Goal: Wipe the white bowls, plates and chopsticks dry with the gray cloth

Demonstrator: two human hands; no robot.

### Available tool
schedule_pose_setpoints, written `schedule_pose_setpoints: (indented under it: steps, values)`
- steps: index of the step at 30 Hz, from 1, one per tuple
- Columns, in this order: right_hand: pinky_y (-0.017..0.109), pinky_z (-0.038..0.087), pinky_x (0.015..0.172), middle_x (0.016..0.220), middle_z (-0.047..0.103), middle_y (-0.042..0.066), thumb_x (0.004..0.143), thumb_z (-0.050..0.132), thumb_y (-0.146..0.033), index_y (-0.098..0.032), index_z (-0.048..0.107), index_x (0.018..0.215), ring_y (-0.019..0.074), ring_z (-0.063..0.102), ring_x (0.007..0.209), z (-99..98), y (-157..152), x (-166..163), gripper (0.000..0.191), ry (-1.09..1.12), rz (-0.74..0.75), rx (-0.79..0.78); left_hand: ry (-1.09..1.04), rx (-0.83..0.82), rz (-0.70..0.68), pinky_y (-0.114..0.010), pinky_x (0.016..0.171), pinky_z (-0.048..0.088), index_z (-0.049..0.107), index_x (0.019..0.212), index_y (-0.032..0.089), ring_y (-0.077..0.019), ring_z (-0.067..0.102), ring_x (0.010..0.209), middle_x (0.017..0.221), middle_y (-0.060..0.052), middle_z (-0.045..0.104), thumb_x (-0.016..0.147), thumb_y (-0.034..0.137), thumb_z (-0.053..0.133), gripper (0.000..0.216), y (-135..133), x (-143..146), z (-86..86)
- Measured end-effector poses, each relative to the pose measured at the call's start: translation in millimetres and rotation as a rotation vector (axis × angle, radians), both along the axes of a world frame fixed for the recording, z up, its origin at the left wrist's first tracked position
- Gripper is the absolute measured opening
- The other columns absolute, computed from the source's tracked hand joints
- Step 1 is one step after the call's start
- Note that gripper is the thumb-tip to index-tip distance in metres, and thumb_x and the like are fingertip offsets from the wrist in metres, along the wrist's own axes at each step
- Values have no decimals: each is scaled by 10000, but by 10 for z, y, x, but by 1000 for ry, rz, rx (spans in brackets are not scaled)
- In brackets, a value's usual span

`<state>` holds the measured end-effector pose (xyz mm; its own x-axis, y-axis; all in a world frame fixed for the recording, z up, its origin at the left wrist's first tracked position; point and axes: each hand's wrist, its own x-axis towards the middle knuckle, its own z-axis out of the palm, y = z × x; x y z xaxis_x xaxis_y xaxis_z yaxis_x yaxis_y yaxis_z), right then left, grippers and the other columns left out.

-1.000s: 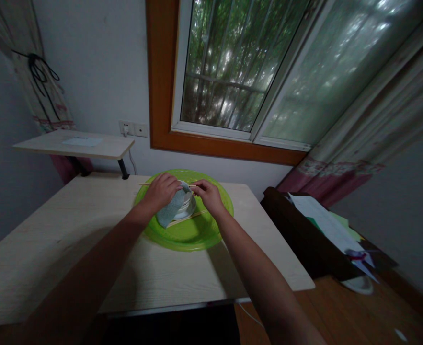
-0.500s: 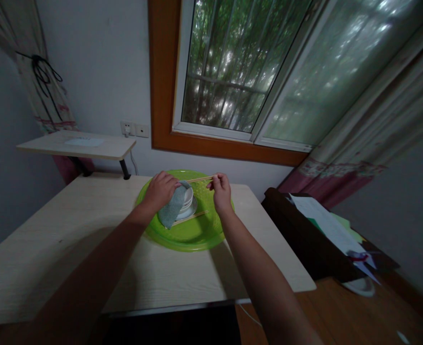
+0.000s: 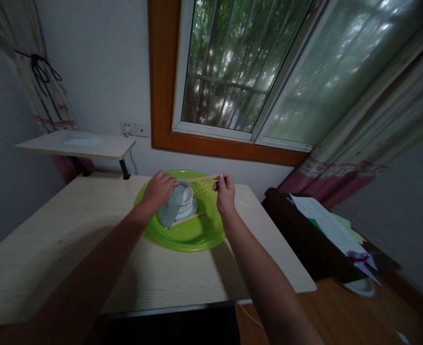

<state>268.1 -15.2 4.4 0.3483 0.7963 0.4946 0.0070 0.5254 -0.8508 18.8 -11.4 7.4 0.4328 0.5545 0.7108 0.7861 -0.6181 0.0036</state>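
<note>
A large green basin (image 3: 188, 247) rests on the table. My left hand (image 3: 160, 189) is closed on a grey-green cloth (image 3: 171, 208), which hangs down beside a stack of white bowls (image 3: 187, 197). The bowls stand on a white plate (image 3: 191, 209) inside the basin. Between finger and thumb, my right hand (image 3: 225, 191) grips the right end of a pair of chopsticks (image 3: 204, 178); their left end runs behind the cloth at my left hand. More chopsticks (image 3: 189, 218) lie in the basin in front of the plate.
The pale wooden table (image 3: 182, 282) carries a small raised shelf (image 3: 78, 143) at its back left, with a paper on it. Behind are the wall and a window (image 3: 240, 72). Right of the table, a dark brown piece of furniture (image 3: 297, 235) holds papers.
My right hand has moved slightly to the right with the chopsticks, and more of their length shows between my hands. My left hand and the cloth have shifted slightly left.
</note>
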Motion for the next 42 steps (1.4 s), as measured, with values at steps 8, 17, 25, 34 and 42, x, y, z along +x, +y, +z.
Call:
schedule_pose_setpoints:
  steps: [8, 17, 25, 34, 42]
  values:
    - [232, 445, 540, 879, 659, 14, 846, 679, -408, -206, 721, 861, 103, 555, 601, 79, -179, -243, 207, -385, 186, 16, 73, 57, -42, -408, 845, 442, 691, 943, 156, -257, 558, 927, 907, -103, 691, 965, 312, 512, 239, -69, 42, 12]
    - [260, 477, 583, 845, 709, 33, 841, 701, -312, -227, 773, 834, 163, 622, 724, 104, -231, -341, 111, -539, 176, 93, 106, 142, -87, -401, 813, 433, 691, 968, 174, -253, 552, 908, 901, -85, 693, 971, 319, 505, 236, -116, 63, 36]
    - [237, 415, 489, 912, 619, 13, 888, 625, -349, -208, 696, 900, 82, 504, 532, 143, -213, -195, 159, -332, -6, 75, 11, 98, -23, -404, 835, 439, 692, 979, 182, -252, 548, 930, 954, -76, 712, 967, 319, 516, 223, -78, 33, 26]
    - [218, 433, 508, 898, 598, -5, 911, 592, -407, -219, 614, 1056, 74, 526, 557, 132, -229, -209, 238, -213, 48, 65, -18, 89, 6, -412, 837, 447, 698, 992, 191, -257, 538, 954, 987, -86, 686, 961, 320, 525, 217, -89, 15, 42]
    - [232, 494, 543, 693, 636, -27, 863, 653, -495, -210, 603, 941, 123, 611, 569, 74, -281, -288, 300, -287, 204, -47, -260, 115, 23, -373, 831, 477, 635, 966, 186, -224, 575, 898, 902, -79, 634, 965, 296, 502, 172, -59, 1, 34]
